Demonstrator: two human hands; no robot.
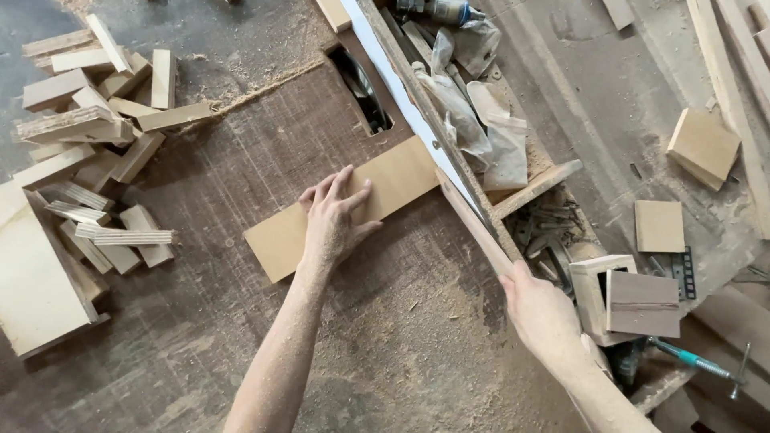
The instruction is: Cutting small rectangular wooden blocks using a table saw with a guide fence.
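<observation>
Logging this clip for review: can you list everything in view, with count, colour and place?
flat board: one, light tan, on the saw table under the left hand
saw table: one, brown, dusted with sawdust
saw blade slot: one, dark, just beyond the board
fence rail: one, with a white face, running diagonally right of the board
offcut blocks: a pile, too many to count, pale wood, far left
large panel: one, pale, at the left edge
crumpled bags: a few, greyish, beyond the fence
small wooden box: one, pale, at right
square pieces: two, tan, on the floor at right
clamp: one, teal handle, lower right
left hand: flat on the board
right hand: gripping the near end of the fence
</observation>
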